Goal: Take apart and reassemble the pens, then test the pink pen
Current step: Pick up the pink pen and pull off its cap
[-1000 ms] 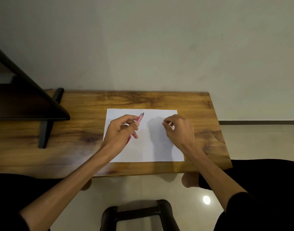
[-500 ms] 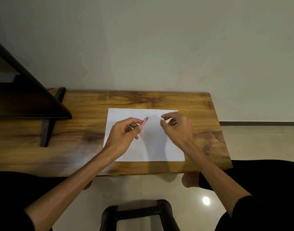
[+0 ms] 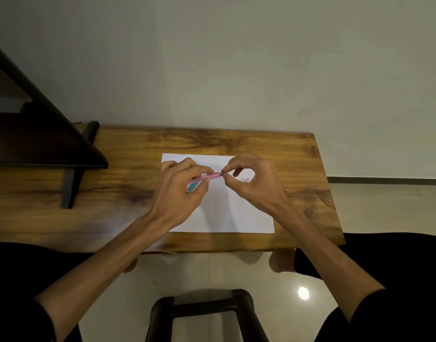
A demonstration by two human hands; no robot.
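Gripping the pink pen [image 3: 207,177] in the left hand [image 3: 180,193], above the paper [image 3: 236,213] at the table's [image 3: 128,183] centre, with something teal [image 3: 192,186] tucked beneath the same fingers. Pinching the pen's dark tip, at 3 o'clock from the barrel, with the right hand [image 3: 254,183]. Probably twisting the tip piece; too small for telling whether on or off. Keeping the barrel level and still, turning only the tip, avoiding cross-threading and dropped parts.
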